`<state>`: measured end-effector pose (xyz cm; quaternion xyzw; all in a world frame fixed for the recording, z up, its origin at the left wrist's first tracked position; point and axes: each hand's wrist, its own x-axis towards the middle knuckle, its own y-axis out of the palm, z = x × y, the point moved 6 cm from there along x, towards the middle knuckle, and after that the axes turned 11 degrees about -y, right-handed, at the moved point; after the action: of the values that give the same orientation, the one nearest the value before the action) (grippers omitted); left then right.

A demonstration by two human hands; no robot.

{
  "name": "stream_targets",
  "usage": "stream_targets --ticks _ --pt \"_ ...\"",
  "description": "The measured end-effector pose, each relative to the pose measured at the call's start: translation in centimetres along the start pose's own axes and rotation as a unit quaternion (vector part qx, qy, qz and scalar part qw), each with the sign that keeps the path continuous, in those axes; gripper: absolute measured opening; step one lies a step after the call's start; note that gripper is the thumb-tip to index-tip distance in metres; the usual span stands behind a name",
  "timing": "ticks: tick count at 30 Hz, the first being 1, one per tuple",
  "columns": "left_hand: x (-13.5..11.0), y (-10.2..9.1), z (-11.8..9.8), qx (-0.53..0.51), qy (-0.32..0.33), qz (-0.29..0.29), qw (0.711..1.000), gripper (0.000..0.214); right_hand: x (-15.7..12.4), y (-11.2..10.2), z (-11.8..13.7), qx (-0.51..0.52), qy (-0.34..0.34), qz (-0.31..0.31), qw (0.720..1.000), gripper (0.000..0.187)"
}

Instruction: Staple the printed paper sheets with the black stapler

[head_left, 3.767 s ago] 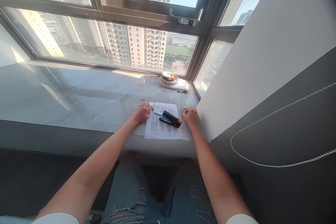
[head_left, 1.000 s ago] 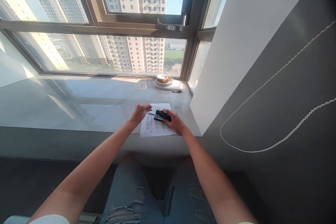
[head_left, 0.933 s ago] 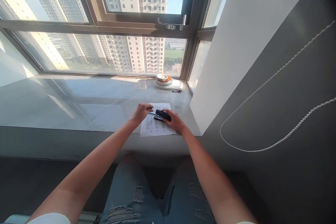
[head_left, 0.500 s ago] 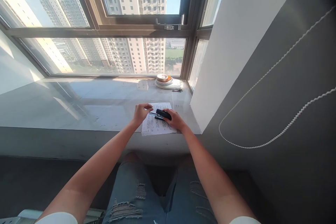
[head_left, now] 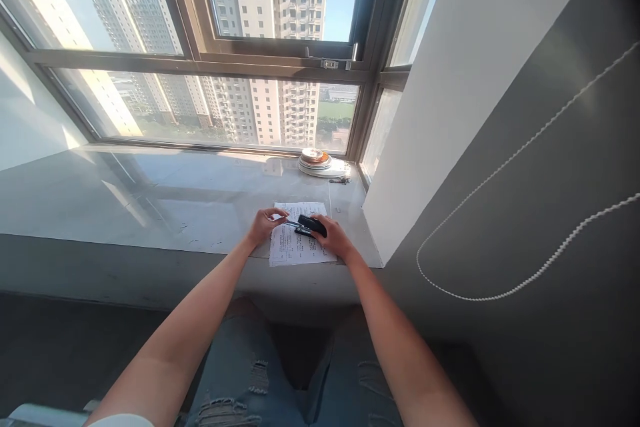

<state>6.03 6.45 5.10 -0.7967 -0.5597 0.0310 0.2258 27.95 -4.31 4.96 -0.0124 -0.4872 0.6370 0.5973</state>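
A black stapler [head_left: 310, 224] lies on a printed paper sheet [head_left: 299, 248] on the grey window ledge [head_left: 165, 200]. My right hand [head_left: 334, 237] is wrapped round the stapler's rear end. Its metal front end points left. My left hand [head_left: 264, 225] rests at the sheet's left edge with fingertips pinched at the stapler's metal tip; whether they hold anything small there is too fine to tell.
A stack of round plates or tape rolls [head_left: 320, 162] sits at the ledge's far right corner with a small dark item [head_left: 342, 180] beside it. A white wall panel [head_left: 450, 80] rises on the right. A bead chain [head_left: 520, 213] hangs on the dark wall.
Since 3.8 s ago my right hand moved from the ledge onto the stapler and gripped it. My left hand's fingers shifted to the stapler's metal tip. In the last second little moved.
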Motion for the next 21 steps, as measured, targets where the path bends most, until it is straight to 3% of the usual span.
stream_targets --ticks 8,21 --pt "0.1 0.8 0.0 -0.018 0.008 0.072 0.997 0.027 0.1 0.1 -0.2 -0.005 -0.001 -0.001 1.000 0.043" --pt "-0.1 0.9 -0.4 0.045 0.033 0.066 0.996 0.026 0.0 0.0 -0.1 -0.011 -0.002 0.004 1.000 0.041"
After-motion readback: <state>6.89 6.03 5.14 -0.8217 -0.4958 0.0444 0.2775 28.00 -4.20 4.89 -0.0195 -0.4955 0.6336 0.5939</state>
